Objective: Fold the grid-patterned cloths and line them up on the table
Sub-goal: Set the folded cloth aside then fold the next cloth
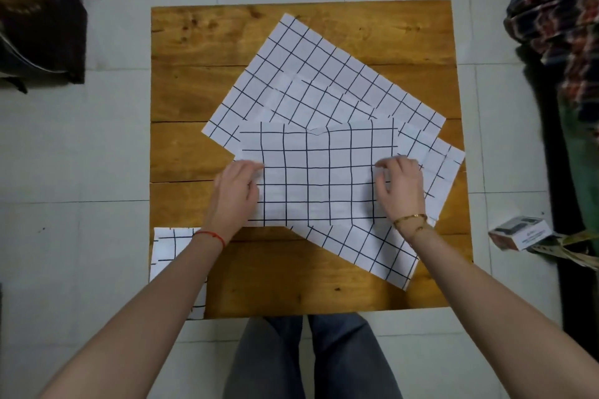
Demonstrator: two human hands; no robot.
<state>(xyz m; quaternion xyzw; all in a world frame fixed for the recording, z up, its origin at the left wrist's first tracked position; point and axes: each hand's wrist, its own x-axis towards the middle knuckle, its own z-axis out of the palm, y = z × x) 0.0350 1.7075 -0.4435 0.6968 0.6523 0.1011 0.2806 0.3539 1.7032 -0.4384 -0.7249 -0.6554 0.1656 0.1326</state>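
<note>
Folded cloth [168, 256], white with black grid, lies flat near left forearm at table [181, 81] corner. Left hand [238, 191] and right hand [402, 188] pinch side edges of rectangular top cloth [317, 175]. Beneath: skewed flat cloth pile [324, 74] on wood planks.

small box [518, 234] (floor), plaid fabric [551, 6]

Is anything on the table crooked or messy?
Yes. The big cloth underneath lies slanted across the table, unlike the straight cloth under both hands. That top cloth's far edge has a small notch.
</note>
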